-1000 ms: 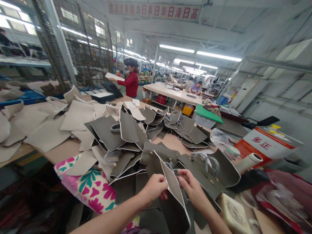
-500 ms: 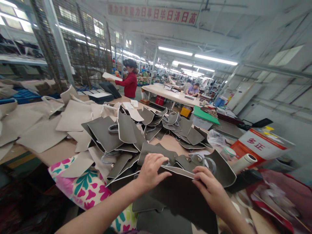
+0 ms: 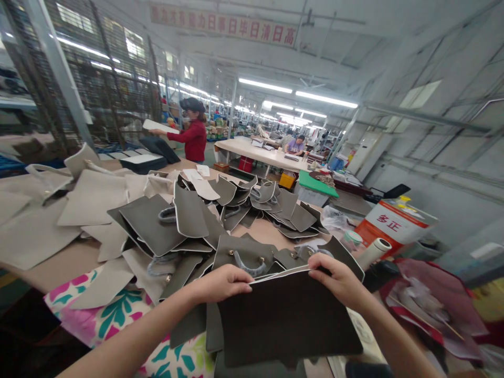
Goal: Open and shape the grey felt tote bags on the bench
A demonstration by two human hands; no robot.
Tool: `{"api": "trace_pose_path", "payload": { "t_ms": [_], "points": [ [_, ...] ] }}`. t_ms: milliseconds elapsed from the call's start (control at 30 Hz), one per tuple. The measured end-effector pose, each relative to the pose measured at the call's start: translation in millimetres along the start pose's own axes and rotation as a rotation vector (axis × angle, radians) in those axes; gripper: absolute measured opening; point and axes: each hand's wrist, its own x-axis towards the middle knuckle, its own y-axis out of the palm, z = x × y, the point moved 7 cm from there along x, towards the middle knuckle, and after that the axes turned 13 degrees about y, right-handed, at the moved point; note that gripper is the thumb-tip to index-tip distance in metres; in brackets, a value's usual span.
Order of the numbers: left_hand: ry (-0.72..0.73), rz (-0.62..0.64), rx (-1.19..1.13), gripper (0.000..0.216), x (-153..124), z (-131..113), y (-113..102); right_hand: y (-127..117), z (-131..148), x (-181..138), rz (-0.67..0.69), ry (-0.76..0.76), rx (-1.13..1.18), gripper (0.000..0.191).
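A dark grey bag panel [image 3: 287, 320] with a white-piped top edge hangs flat in front of me. My left hand [image 3: 220, 283] grips its upper left corner, fingers curled over the edge. My right hand [image 3: 338, 281] pinches its upper right corner. Just beyond the hands lies a pile of grey bag panels [image 3: 189, 220], some with handles and metal rivets, spread over the worktable [image 3: 66, 260].
Beige panels [image 3: 94, 197] cover the table's left side. A flowered cloth [image 3: 106, 320] hangs at the near edge. A white roll [image 3: 374, 251] and a red-and-white box [image 3: 394, 223] sit right. A person in red [image 3: 192, 137] stands at the far end; another sits at a long table [image 3: 260, 152].
The panel, held edge-on a second ago, has been swung flat and drawn toward me. My hands have slid apart to its two upper corners. The view has shifted right.
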Motion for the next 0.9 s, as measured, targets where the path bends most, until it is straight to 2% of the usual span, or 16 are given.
{"api": "trace_pose_path", "payload": {
  "t_ms": [100,267,400,433,567,600,900],
  "points": [
    [0.076,0.069,0.018,0.027,20,-21,7,6,14,1,0.038,-0.033,0.005,0.008],
    [0.103,0.021,0.085,0.025,48,-35,14,10,25,2,0.075,-0.012,0.024,0.004],
    [0.114,0.017,0.127,0.026,51,-34,15,11,22,-2,0.09,0.032,0.067,0.036],
    [0.115,0.017,0.137,0.026,51,-33,15,12,21,-2,0.096,0.035,0.058,0.038],
    [0.1,0.003,0.19,0.026,49,-31,13,16,22,-1,0.111,-0.016,-0.04,0.009],
    [0.093,0.0,0.211,0.027,50,-30,13,17,23,-1,0.103,-0.033,-0.062,0.007],
    [0.03,-0.092,0.468,0.027,51,-31,7,19,36,-5,-0.045,-0.174,-0.224,0.016]
  ]
}}
